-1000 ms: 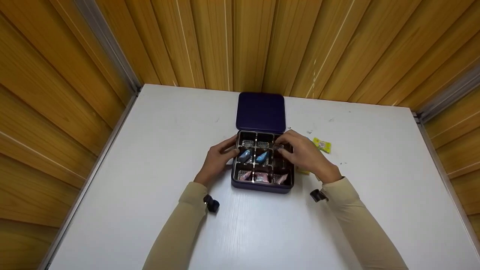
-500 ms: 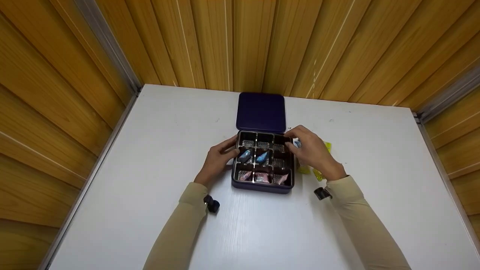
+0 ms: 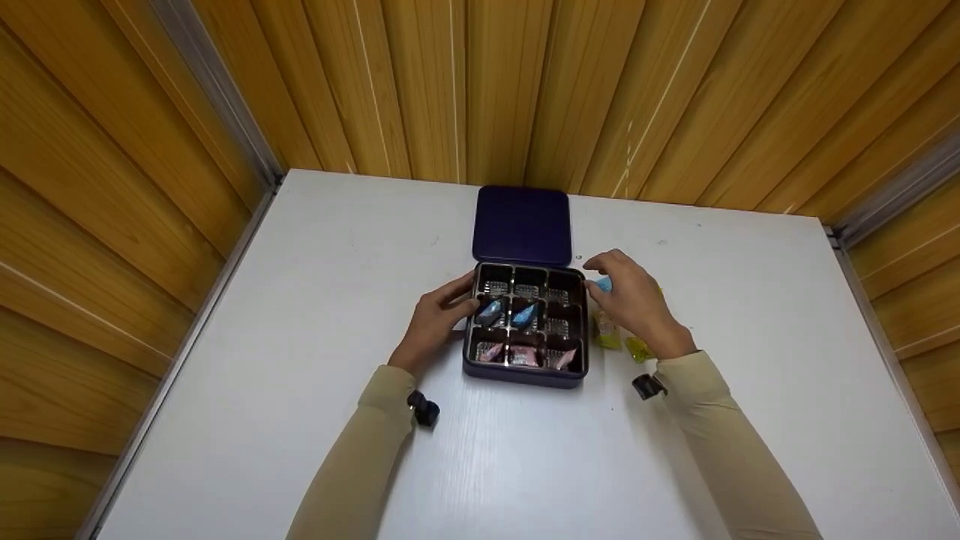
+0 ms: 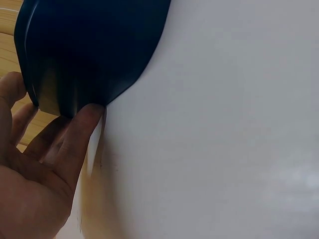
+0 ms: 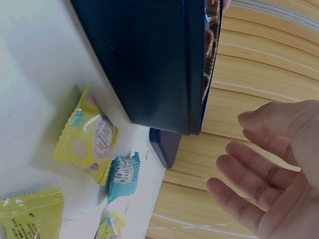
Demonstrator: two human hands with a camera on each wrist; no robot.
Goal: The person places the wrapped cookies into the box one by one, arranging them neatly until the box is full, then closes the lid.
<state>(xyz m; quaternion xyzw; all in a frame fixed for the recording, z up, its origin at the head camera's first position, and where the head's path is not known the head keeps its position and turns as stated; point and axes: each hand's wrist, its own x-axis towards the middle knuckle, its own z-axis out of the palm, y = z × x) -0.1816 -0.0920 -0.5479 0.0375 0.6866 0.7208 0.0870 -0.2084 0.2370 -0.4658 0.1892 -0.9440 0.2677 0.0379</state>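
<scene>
A dark blue tin [image 3: 525, 377] with a divided tray stands at the table's middle. Blue wrapped candies [image 3: 524, 315] lie in its left and centre compartments of the middle row, and pink wrapped candies [image 3: 523, 355] in the front row. My left hand [image 3: 435, 321] holds the tin's left side, thumb at the rim and fingers along the wall [image 4: 75, 64]. Off the right side, my right hand [image 3: 632, 298] hovers with loosely bent, spread fingers and nothing in them. Below it a light blue candy [image 5: 124, 175] lies on the table, beside a yellow candy [image 5: 87, 142].
Behind the tin lies its dark blue lid [image 3: 521, 225]. More yellow candies [image 5: 32, 214] lie right of the tin, partly covered by my right hand in the head view. Wood-patterned panels [image 3: 502, 90] border the white table [image 3: 337, 262] at back and sides.
My right hand has drawn back from the tin's back-right compartment to the right, over the light blue candy on the table. My left hand has stayed on the tin.
</scene>
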